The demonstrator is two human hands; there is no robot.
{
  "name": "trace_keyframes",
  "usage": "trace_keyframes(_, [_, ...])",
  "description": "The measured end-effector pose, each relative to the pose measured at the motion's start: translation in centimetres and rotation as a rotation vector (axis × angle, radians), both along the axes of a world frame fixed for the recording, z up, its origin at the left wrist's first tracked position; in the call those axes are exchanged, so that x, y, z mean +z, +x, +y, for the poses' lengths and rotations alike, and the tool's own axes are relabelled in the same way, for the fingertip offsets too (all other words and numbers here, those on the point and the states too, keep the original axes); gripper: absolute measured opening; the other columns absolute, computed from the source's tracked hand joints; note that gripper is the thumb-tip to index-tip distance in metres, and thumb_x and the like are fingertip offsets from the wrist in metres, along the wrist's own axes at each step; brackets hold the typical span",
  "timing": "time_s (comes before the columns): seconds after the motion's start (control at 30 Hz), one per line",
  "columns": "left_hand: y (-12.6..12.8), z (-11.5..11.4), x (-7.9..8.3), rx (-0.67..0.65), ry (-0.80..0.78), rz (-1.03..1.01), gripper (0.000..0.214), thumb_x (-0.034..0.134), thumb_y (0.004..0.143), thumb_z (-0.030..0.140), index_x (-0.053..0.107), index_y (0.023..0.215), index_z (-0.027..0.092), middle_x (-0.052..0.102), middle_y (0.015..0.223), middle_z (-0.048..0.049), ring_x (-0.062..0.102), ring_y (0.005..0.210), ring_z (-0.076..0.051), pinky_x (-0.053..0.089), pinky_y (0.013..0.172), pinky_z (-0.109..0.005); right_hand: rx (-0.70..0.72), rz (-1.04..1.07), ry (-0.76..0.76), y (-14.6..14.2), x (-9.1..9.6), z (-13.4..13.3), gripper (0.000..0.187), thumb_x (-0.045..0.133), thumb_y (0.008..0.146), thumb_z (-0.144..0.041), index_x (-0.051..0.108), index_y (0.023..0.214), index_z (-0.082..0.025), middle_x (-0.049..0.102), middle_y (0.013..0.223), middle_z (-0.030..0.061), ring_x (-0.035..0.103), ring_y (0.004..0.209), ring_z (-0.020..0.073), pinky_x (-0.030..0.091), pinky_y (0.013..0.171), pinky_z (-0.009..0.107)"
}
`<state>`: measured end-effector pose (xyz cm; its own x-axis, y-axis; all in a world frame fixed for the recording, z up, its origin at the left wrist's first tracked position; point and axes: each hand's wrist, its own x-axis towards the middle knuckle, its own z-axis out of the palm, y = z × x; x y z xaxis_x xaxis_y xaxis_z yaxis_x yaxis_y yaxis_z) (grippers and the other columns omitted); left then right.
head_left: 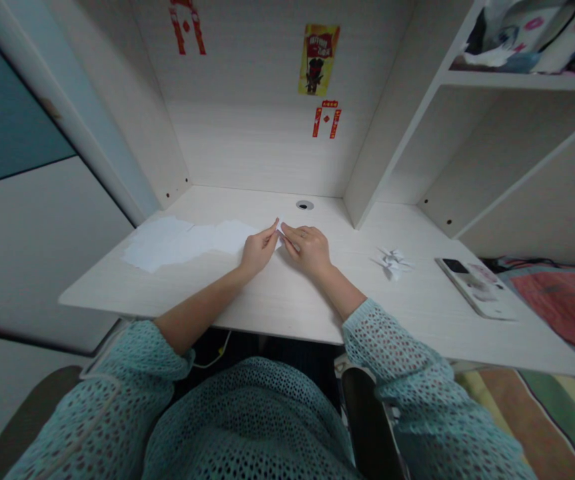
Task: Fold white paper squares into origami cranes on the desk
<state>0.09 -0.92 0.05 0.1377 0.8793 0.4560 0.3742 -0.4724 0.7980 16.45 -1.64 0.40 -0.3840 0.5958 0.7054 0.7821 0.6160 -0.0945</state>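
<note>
Between my two hands is a small piece of white paper (279, 241), mostly covered by the fingers. My left hand (260, 251) pinches its left side, thumb and forefinger pointing up. From the right, my right hand (308, 248) grips the same paper with thumb and fingertips. How the paper is folded cannot be made out. To the left, several white paper sheets (167, 243) lie spread and overlapping on the desk. A folded white paper piece (393, 262) with pointed ends rests on the desk to the right of my right hand.
A white tablet-like device (487, 293) with a dark square at its top lies on the right of the white desk (287, 303). A round cable hole (305, 205) sits near the back panel. Upright dividers (397, 153) and a loaded shelf (527, 81) stand at the right.
</note>
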Motion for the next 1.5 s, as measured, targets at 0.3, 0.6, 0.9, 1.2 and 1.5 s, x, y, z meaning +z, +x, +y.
trace_keyframes(0.3, [-0.1,0.4,0.0,0.005,-0.035,-0.029,0.052,0.045,0.088,0.032,0.039,0.138,0.018,0.054,0.059,0.0063,0.043,0.052,-0.008,0.037,0.057,-0.019,0.056,-0.048,-0.027,0.1,0.0,0.6,0.040,0.040,0.092,-0.023,0.049,0.131,-0.015,0.066,0.115,0.0104,0.058,0.100,0.0214,0.044,0.085,0.036])
trace_keyframes(0.6, [-0.4,1.1,-0.6,-0.017,-0.090,-0.098,0.044,0.056,0.079,0.022,0.059,0.123,0.022,0.068,0.109,-0.0049,0.064,0.092,-0.017,0.047,0.085,-0.026,0.160,0.129,-0.115,0.4,0.1,0.7,0.045,0.051,0.089,-0.035,0.049,0.132,-0.022,0.069,0.101,0.0083,0.059,0.095,0.0216,0.046,0.085,0.037])
trace_keyframes(0.9, [-0.9,2.0,0.1,-0.217,-0.233,-0.419,0.042,0.068,0.070,0.028,0.066,0.109,0.014,0.065,0.114,-0.0107,0.062,0.104,-0.024,0.043,0.097,-0.038,0.272,0.873,-0.495,0.0,-0.2,1.3,0.044,0.059,0.076,-0.053,0.069,0.103,-0.021,0.068,0.107,0.0088,0.062,0.092,0.0203,0.050,0.079,0.034])
trace_keyframes(1.2, [-1.0,2.2,-0.4,-0.218,-0.372,-0.586,0.045,0.076,0.063,0.034,0.069,0.104,0.019,0.067,0.112,-0.0088,0.059,0.108,-0.024,0.040,0.100,-0.039,0.449,1.122,-0.884,-0.3,-0.5,1.6,0.049,0.070,0.066,-0.049,0.068,0.107,-0.022,0.069,0.092,0.0041,0.062,0.073,0.0131,0.054,0.074,0.032])
trace_keyframes(1.5, [-0.9,2.1,-0.3,-0.192,-0.371,-0.518,0.041,0.075,0.061,0.033,0.072,0.098,0.017,0.069,0.105,-0.0093,0.063,0.098,-0.025,0.044,0.093,-0.038,0.488,1.082,-0.876,-1.0,-0.8,1.2,0.039,0.075,0.061,-0.040,0.072,0.095,-0.021,0.071,0.091,0.0039,0.064,0.076,0.0159,0.051,0.076,0.033])
